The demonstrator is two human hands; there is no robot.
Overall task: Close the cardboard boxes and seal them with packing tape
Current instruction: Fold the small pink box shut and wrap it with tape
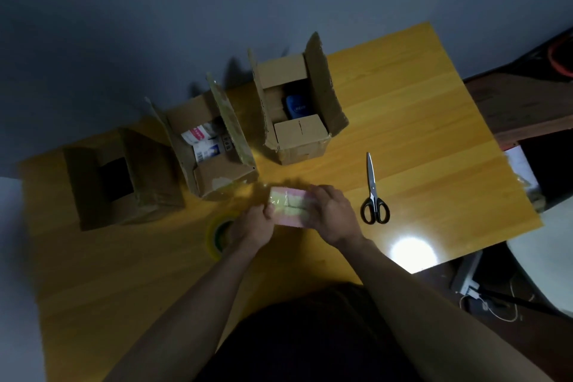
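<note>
Holding a small pink box (290, 206) near the table's (418, 121) centre, my left hand (251, 228) and right hand (333, 215) curl round its ends. Pressing the tape flat should seal it; three cardboard boxes (297, 108) wait beyond, open.

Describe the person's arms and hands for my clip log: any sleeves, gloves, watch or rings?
Both forearms are bare up to the bottom edge of the frame, with no sleeves showing. The left hand and right hand wear no gloves. No watch or bracelet shows on either wrist. The picture is too dim and blurred to rule out a ring. A dark garment covers the lap.
</note>
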